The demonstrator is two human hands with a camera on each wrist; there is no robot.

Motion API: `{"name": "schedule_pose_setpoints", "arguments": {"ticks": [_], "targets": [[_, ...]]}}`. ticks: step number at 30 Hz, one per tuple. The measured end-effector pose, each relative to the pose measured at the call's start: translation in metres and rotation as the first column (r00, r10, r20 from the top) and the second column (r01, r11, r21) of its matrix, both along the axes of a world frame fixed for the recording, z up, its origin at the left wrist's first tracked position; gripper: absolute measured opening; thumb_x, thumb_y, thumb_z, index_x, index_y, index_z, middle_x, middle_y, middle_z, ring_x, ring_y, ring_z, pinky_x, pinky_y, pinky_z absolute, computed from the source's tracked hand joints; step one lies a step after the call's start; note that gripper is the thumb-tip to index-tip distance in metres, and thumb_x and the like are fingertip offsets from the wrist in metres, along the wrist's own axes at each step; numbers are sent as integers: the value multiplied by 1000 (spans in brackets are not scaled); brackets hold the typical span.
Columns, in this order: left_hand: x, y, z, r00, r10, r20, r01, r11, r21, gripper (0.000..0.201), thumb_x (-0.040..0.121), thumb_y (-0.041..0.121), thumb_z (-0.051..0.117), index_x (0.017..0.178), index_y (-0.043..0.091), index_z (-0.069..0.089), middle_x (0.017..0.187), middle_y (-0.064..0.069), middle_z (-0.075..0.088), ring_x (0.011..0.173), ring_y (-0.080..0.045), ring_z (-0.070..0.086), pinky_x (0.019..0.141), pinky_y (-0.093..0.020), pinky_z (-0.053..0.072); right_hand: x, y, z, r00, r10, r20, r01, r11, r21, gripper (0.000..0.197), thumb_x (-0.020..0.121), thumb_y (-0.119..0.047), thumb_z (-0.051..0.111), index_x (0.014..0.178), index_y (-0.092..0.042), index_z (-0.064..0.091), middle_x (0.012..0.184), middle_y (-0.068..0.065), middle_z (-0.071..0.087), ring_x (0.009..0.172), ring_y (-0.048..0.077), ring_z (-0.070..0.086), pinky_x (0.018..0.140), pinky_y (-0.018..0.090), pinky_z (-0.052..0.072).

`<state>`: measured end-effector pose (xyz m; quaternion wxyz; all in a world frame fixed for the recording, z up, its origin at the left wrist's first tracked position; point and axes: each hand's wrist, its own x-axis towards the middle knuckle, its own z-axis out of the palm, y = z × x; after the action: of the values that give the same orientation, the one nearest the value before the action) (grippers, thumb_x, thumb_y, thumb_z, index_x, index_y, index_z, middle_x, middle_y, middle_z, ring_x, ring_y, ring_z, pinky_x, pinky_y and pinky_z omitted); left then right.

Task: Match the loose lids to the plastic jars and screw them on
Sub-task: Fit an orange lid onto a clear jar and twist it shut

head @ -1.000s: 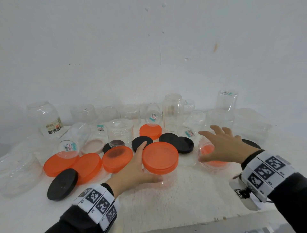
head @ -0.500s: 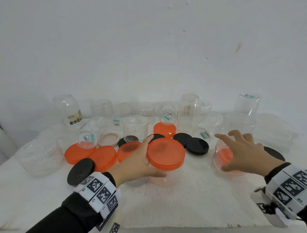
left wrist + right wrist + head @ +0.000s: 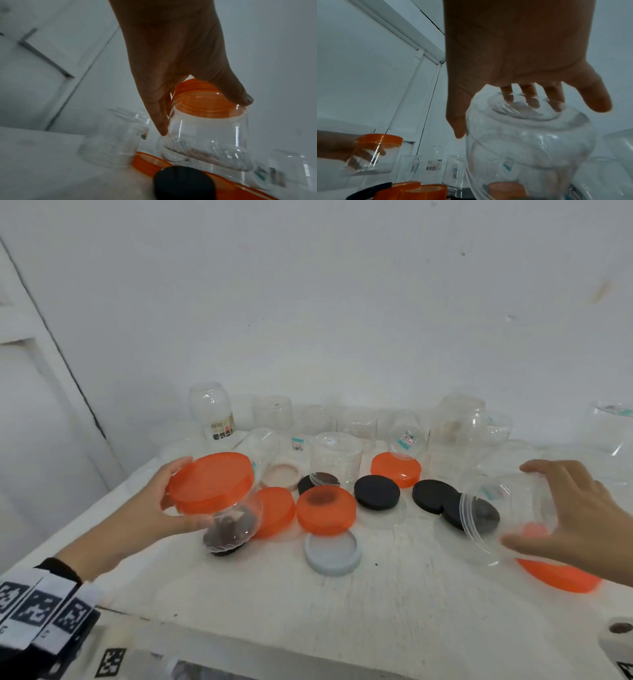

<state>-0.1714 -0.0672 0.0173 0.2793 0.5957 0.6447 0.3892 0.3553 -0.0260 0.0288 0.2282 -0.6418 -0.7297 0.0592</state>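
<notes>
I see bare table (image 3: 394, 604) along the near edge, room to pass. Farther back, loose lids (image 3: 376, 492) crowd the middle, and clear jars (image 3: 337, 457) wall off the rear.

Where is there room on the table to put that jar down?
The bare front strip of the white table, between the pale grey lid and the near edge, is free. Behind it, orange lids, black lids and clear jars crowd together up to the wall.

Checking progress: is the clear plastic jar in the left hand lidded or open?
Lidded: a wide orange lid sits over the clear plastic jar that the left hand grips. Whether it is screwed tight, cannot tell.
</notes>
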Motion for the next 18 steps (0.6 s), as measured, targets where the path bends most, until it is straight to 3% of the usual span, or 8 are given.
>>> {"name": "schedule_pose_setpoints", "arguments": {"ticks": [4, 8, 11, 15, 18], "targets": [[-55, -19, -23, 990, 139, -27, -140, 990, -14, 106, 25, 71, 88, 117, 73, 37, 127, 29, 49, 110, -1, 59, 95, -33, 43, -3, 8, 1, 995, 19, -100, -10, 996, 91, 96, 42, -61, 79, 124, -44, 32, 107, -28, 26, 108, 11, 34, 87, 42, 38], [-107, -34, -58, 967, 239, -87, -246, 965, -89, 109, 32, 63, 92, 126, 69, 36, 125, 28, 51, 107, -13, 64, 87, -38, 49, -7, 15, 2, 984, 42, -171, -38, 999, 29, 92, 43, -52, 83, 117, -49, 30, 116, -16, 33, 109, 8, 38, 88, 35, 35], [-143, -33, -90, 952, 285, -114, -297, 949, -107, 112, 34, 58, 95, 128, 68, 35, 127, 22, 50, 107, -20, 63, 85, -41, 49, -14, 18, 2, 983, 32, -180, -40, 998, -43, 99, 42, -48, 85, 127, -41, 34, 116, -12, 30, 102, 10, 42, 86, 32, 35], [-145, -31, -100, 943, 294, -159, -310, 947, -85, 111, 33, 60, 94, 125, 71, 33, 129, 18, 47, 111, -24, 59, 86, -45, 48, -23, 18, 4, 984, 21, -174, -32, 997, -64, 96, 51, -45, 86, 134, -31, 40, 117, -10, 32, 105, 12, 45, 88, 31, 35], [-113, -30, -74, 930, 291, -225, -303, 953, -16, 108, 26, 73, 86, 119, 74, 33, 124, 14, 50, 109, -20, 54, 89, -42, 44, -28, 15, 8, 983, 36, -178, -47, 997, -58, 90, 57, -46, 85, 134, -29, 42, 117, -10, 37, 108, 8, 43, 90, 29, 34]]}}
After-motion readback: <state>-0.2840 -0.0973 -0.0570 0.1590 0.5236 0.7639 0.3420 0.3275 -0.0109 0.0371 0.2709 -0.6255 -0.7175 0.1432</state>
